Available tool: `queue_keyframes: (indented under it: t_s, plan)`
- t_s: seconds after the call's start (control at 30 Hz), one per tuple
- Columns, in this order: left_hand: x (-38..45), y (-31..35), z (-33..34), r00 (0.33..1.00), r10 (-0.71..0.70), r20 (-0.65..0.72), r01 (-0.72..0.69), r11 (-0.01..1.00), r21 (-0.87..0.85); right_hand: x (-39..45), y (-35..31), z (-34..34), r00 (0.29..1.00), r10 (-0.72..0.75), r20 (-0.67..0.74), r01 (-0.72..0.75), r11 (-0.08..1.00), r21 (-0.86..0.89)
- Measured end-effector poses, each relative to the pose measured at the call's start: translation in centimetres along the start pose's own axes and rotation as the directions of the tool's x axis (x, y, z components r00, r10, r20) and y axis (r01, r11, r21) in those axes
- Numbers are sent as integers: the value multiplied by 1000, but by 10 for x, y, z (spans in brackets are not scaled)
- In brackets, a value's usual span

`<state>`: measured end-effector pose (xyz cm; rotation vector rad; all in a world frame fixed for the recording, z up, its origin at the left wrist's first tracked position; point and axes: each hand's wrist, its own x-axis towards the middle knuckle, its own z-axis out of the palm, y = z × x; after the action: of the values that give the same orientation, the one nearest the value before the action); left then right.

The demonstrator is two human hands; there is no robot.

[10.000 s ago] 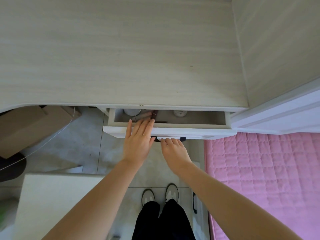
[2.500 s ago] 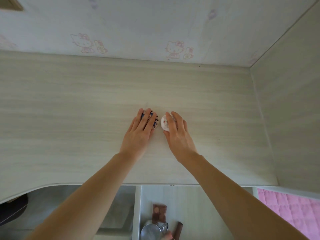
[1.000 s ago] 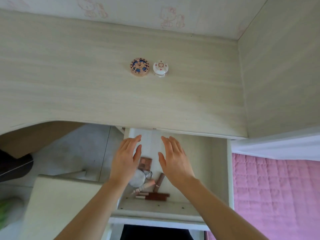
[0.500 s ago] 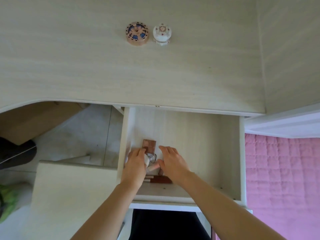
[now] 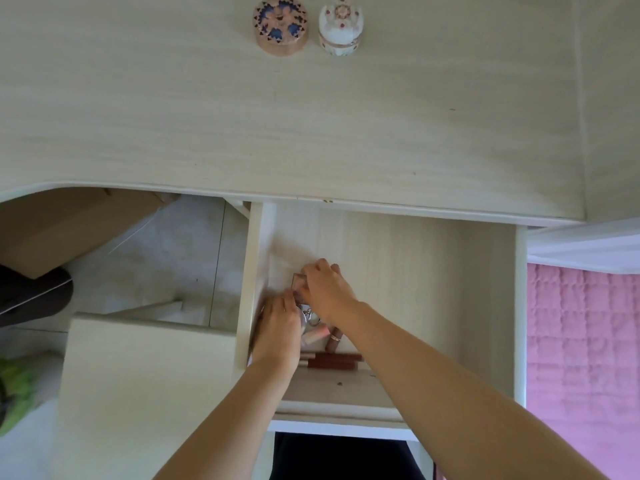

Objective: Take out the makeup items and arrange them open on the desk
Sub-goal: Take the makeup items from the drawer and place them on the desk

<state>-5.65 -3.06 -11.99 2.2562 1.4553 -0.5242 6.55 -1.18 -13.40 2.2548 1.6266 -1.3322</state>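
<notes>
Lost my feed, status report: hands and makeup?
Both hands in the open drawer. Right hand grips brown palette; left hand on round mirror. Two round compacts on desk, closed.

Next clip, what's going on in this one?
A person is reaching with both hands into the open pale wooden drawer under the desk. The right hand grips a small brown square compact; the left hand is on a round silvery item beside it, mostly hidden. Brown and pink lipstick tubes lie in the drawer. On the pale wooden desk, a round pink patterned case and a small white jar stand closed, side by side.
</notes>
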Motion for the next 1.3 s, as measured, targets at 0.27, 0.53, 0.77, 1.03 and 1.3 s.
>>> queue_keyframes:
  t_s: [0.27,0.53,0.77,1.03,1.3]
  plan:
    - [-6,3,-2,998,-15,61,7,992,124,7,11,14,990,135,39,-140,973,184]
    - [-5,3,-7,988,5,153,-28,989,145,-2,22,13,980,190,66,-201,903,380]
    - [-6,-2,-10,976,153,155,-174,975,136,-28,30,2,966,255,37,-217,726,652]
    - [-16,-1,-34,981,144,128,-122,979,-165,-70,43,-26,911,372,177,-296,294,909]
    - [-31,2,-88,1000,-17,-26,-8,673,-739,-112,31,-63,924,377,68,-145,179,973]
